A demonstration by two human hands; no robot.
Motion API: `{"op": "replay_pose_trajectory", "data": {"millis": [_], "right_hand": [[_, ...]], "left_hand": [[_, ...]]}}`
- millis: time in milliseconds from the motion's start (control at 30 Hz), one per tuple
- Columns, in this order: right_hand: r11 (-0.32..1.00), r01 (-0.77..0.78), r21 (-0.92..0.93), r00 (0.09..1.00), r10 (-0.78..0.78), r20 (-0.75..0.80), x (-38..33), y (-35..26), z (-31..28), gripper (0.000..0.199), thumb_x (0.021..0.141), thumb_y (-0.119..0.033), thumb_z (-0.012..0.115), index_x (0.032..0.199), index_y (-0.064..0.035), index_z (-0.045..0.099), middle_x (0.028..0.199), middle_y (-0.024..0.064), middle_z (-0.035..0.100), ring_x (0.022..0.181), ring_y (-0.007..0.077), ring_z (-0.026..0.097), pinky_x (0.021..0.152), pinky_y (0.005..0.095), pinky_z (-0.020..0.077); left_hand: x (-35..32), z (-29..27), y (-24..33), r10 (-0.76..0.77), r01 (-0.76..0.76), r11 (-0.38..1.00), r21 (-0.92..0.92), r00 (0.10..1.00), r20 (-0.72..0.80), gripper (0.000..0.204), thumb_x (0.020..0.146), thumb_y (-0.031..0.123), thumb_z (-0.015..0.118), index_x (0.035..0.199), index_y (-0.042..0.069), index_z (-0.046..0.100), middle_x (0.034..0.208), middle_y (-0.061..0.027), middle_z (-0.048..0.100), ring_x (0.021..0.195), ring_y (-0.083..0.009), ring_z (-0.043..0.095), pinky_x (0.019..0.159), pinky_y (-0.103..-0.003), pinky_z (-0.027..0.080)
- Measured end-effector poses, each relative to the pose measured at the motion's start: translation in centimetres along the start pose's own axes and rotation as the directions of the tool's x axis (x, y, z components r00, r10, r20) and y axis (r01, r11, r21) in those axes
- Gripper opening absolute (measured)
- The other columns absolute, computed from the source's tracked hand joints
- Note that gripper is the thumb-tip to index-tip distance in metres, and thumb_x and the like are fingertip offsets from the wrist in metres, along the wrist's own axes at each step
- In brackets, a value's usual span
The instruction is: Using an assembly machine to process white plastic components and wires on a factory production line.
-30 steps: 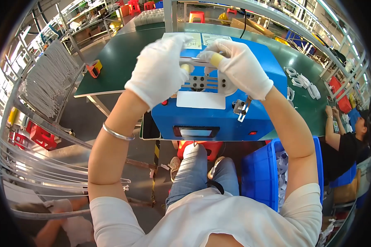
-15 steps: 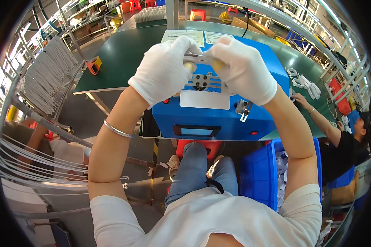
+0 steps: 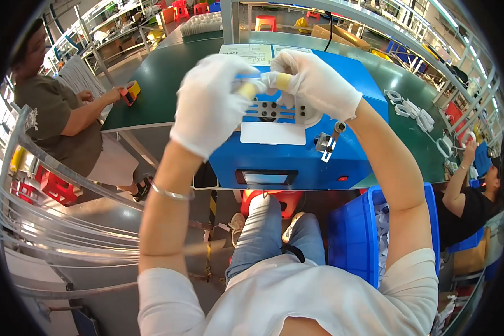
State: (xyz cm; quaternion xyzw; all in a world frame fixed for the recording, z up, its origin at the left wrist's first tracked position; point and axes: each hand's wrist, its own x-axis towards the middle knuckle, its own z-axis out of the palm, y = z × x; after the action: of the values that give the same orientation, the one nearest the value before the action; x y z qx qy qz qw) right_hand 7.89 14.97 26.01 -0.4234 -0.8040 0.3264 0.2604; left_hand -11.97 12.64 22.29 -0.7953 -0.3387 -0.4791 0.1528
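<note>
My left hand point(image 3: 210, 106) and my right hand point(image 3: 316, 84), both in white gloves with yellow wraps at the thumbs, meet above a blue machine point(image 3: 252, 162). The left fingers are curled and smeared by motion. Closed in a pinch, the right fingers point toward the left fingertips; a small pale piece between the hands is too blurred to name. Below them the machine carries a slotted metal plate point(image 3: 269, 112), a white plate point(image 3: 273, 134) and a metal bracket point(image 3: 326, 144). A small screen point(image 3: 266, 178) sits on its front.
A blue bin point(image 3: 350, 241) with white pieces stands by my right leg. White cable coils point(image 3: 414, 112) lie on the green table point(image 3: 151, 84). At left, a person point(image 3: 61, 112) touches a yellow-and-red tape dispenser point(image 3: 130, 93). Another person point(image 3: 467, 196) at right raises a white ring.
A thin grey strip between my hands no longer shows. My left hand has shifted slightly and turned. The left person now stands at the table; the right person has lifted a hand with a ring.
</note>
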Motion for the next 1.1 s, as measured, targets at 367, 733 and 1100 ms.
{"op": "replay_pose_trajectory", "data": {"millis": [367, 733, 1100], "right_hand": [[0.986, 0.104, 0.131, 0.989, -0.117, 0.095, -1.3, 2.7, -1.5, 0.045, 0.091, -0.038, 0.057, 0.122, -0.0057, 0.056, 0.098, 0.0044, 0.060, 0.091, 0.0106, 0.056, 0.070, 0.0245, 0.0532], [0.902, 0.241, -0.359, 0.963, -0.267, -0.024, -1.4, 2.2, -0.5, 0.028, 0.089, -0.011, 0.056, 0.116, -0.0026, 0.059, 0.087, 0.0094, 0.065, 0.076, 0.0139, 0.061, 0.069, 0.0273, 0.0529], [0.848, 0.228, -0.478, 0.971, -0.235, 0.047, -1.8, 0.9, -0.4, 0.011, 0.081, -0.009, 0.053, 0.088, -0.0033, 0.060, 0.078, 0.0186, 0.064, 0.073, 0.0349, 0.064, 0.064, 0.0421, 0.0506]], "left_hand": [[-2.6, -1.0, 5.5, -0.412, 0.077, 0.747, -0.660, 0.834, -0.368, 0.027, 0.098, 0.015, 0.039, 0.113, -0.002, 0.053, 0.084, -0.0043, 0.054, 0.055, -0.0032, 0.042, 0.045, -0.014, 0.033], [-9.5, 5.6, 4.5, -0.487, 0.364, -0.480, -0.798, 0.646, 0.588, 0.050, 0.088, 0.032, 0.064, 0.118, -0.005, 0.052, 0.108, -0.0171, 0.061, 0.084, -0.0201, 0.062, 0.058, -0.029, 0.051], [-6.5, 5.4, 8.6, -0.636, 0.324, -0.208, -0.923, 0.672, 0.379, 0.080, 0.074, 0.041, 0.075, 0.131, -0.003, 0.040, 0.112, -0.0166, 0.060, 0.054, -0.0159, 0.052, 0.044, -0.023, 0.039]]}}
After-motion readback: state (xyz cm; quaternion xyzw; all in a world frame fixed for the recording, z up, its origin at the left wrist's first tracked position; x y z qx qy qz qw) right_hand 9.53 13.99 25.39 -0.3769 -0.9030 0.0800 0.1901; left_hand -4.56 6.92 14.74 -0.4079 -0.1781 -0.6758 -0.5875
